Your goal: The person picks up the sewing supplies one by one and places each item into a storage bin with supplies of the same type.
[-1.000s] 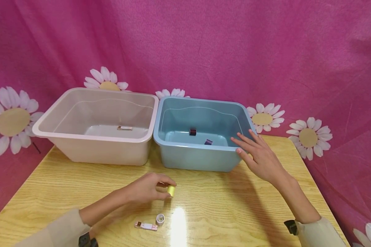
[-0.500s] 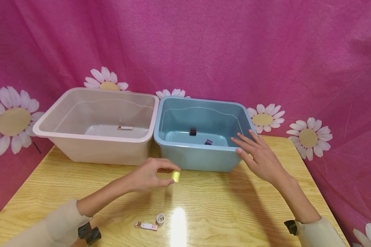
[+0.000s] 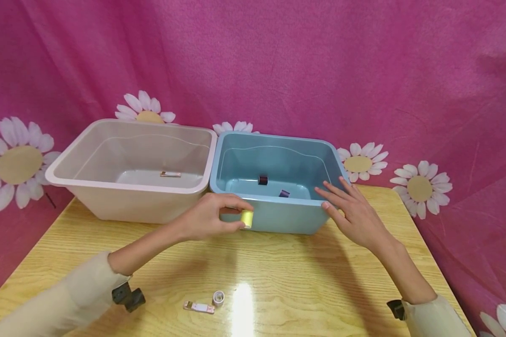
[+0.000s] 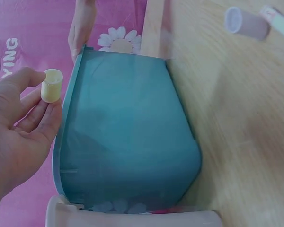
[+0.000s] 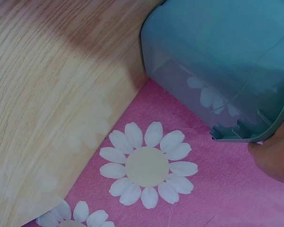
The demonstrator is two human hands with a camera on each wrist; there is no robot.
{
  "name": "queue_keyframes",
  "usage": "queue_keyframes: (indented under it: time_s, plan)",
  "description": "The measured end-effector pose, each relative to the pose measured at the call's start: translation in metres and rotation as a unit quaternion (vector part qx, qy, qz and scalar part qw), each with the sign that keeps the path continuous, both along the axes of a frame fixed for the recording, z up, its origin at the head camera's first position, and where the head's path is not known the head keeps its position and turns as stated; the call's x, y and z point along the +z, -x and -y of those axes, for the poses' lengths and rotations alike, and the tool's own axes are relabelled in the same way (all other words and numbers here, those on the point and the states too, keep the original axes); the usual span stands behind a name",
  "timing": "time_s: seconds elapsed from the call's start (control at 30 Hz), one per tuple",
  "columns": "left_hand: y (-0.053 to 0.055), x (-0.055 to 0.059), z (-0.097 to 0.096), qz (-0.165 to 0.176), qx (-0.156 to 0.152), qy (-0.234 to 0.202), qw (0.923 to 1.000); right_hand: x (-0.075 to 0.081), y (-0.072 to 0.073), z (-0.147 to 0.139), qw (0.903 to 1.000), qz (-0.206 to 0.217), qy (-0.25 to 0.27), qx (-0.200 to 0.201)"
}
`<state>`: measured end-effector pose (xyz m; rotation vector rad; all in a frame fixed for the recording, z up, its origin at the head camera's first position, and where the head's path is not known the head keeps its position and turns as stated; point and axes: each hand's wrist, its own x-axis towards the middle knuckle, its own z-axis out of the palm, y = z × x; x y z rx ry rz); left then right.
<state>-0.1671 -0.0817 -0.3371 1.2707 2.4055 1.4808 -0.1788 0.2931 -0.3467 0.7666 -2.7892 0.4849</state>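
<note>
My left hand [image 3: 211, 217] pinches a small yellow spool of thread [image 3: 247, 219] between thumb and fingertips. It is raised in front of the blue tub [image 3: 274, 200], at about the height of its front rim. In the left wrist view the yellow spool [image 4: 51, 86] stands upright in the fingertips, beside the tub's rim. Two dark spools lie inside the blue tub, a brownish one [image 3: 263, 180] and a purple one [image 3: 284, 193]. My right hand [image 3: 356, 217] rests at the tub's right front corner, fingers spread over the rim.
A beige tub [image 3: 130, 186] stands against the blue tub's left side, with a nail clipper [image 3: 170, 174] inside. Near the front of the wooden table [image 3: 299, 281] lie a white spool [image 3: 218, 298] and a pink and white nail clipper [image 3: 199, 307]. A pink flowered cloth [image 3: 278, 61] hangs behind.
My left hand has lifted the yellow spool from low over the table, forward and slightly right, up to the blue tub's front. The right hand has stayed in place.
</note>
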Motion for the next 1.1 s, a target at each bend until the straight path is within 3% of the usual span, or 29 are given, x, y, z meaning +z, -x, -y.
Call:
queue_keyframes:
  time_s: [0.5,0.8,1.1]
  plan:
    - [0.023,0.027,-0.016,0.069,-0.016,-0.017,0.9974,0.0,0.002,0.001,1.0,-0.005,-0.006,0.005]
    - [0.043,0.042,-0.029,0.036,-0.024,-0.013,0.999,0.0,0.002,0.0,1.0,-0.004,-0.003,0.004]
    - [0.059,0.049,-0.036,0.047,0.003,0.017,0.9987,0.001,0.001,0.001,0.9999,-0.004,0.0,0.011]
